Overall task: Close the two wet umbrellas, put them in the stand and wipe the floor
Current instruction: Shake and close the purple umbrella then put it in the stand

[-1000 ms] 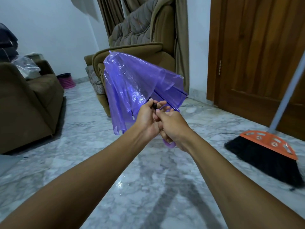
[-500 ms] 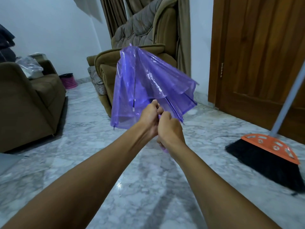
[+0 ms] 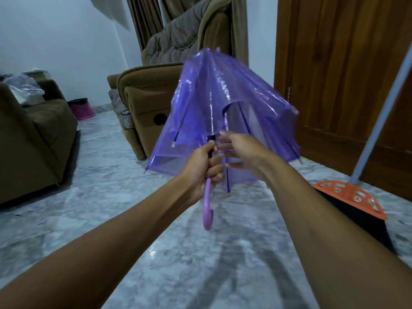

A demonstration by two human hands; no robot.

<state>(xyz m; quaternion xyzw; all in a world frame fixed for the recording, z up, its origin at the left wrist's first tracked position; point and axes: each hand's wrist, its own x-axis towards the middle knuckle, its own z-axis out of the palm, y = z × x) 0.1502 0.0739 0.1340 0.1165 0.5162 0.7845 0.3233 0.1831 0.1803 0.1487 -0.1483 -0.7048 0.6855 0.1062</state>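
Head view: translucent purple plastic umbrella [image 3: 214,103], half-folded, over grey marble floor [image 3: 133,219], canopy at 12 o'clock. Left hand [image 3: 200,168] fingers clenched round its shaft; right hand [image 3: 243,152] fingers released, spread beside it.

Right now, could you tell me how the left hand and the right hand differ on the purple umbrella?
The left hand grips the shaft of the purple umbrella above its hook; the right hand reaches toward it with fingers stretched out. The left hand sits lower, the right hand higher, at the canopy's edge. Both are close to the shaft.
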